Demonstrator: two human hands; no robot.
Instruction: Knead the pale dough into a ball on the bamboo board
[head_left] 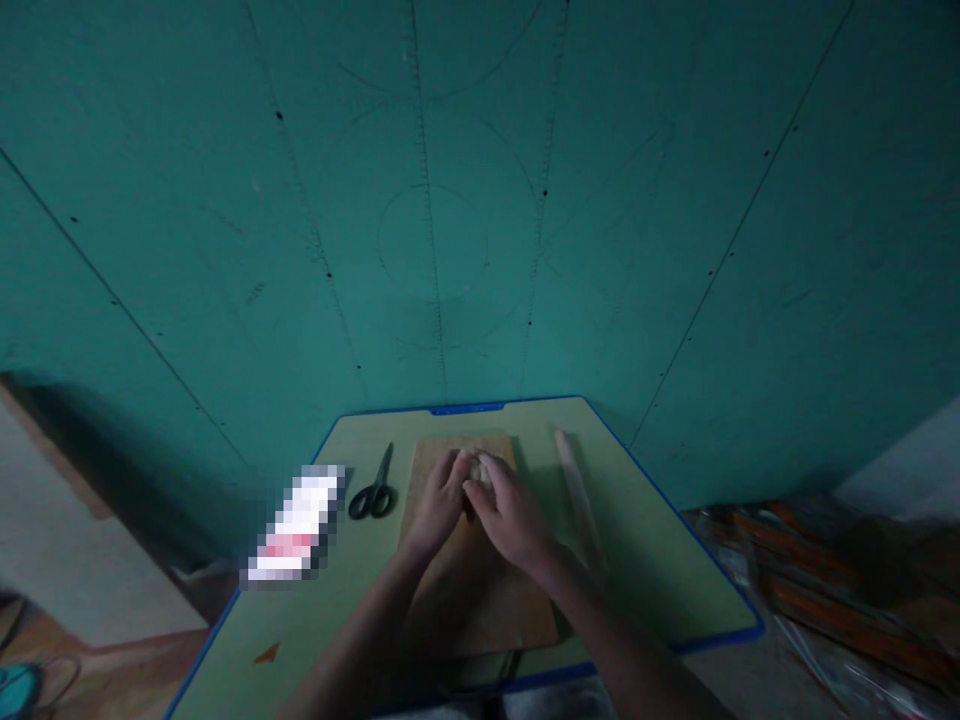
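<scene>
Over the far half of a wooden board (480, 600), my left hand (442, 490) and my right hand (504, 498) meet with curved fingers. Between them a small pale lump (478, 470) shows in part; the fingers hide the rest, and its material is unclear. Both hands are closed around it. Left of the board lie black-handled scissors (373, 495), their point facing the wall. To the right of the board rests a long, pale, slim stick (577, 485), apart from my right hand.
The light green tabletop (652, 560) has a blue edge and stands against a green wall (480, 200). A blurred-out bright rectangle (296, 525) is at the table's left side. A small orange-brown scrap (267, 653) lies front left. Plastic-wrapped goods (825, 590) fill the floor at right.
</scene>
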